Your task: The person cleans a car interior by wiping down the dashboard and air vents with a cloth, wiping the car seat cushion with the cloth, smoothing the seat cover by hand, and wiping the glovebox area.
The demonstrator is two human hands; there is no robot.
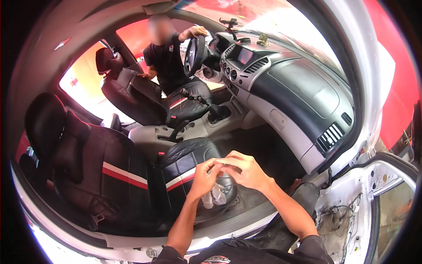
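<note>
- Left hand [205, 177]: lower centre of the frame; fingers curled inward, tips meeting the right hand.
- Right hand [247, 170]: partly curled; anything pinched between the fingers is hidden — cannot tell.
- Crumpled pale plastic [214, 196]: lower centre, directly below the hands; contact unclear.
- Near seat [125, 154]: left to centre, black with a red-and-white stripe.
- Second person [163, 61]: upper centre, one hand on the steering wheel [192, 56].

My left hand [203, 179] and right hand [248, 170] meet at the fingertips above the striped seat [175, 165], a pale crumpled bundle [214, 197] just below them. Across the car, a person [165, 64] rests one hand on the steering wheel [192, 57].
</note>
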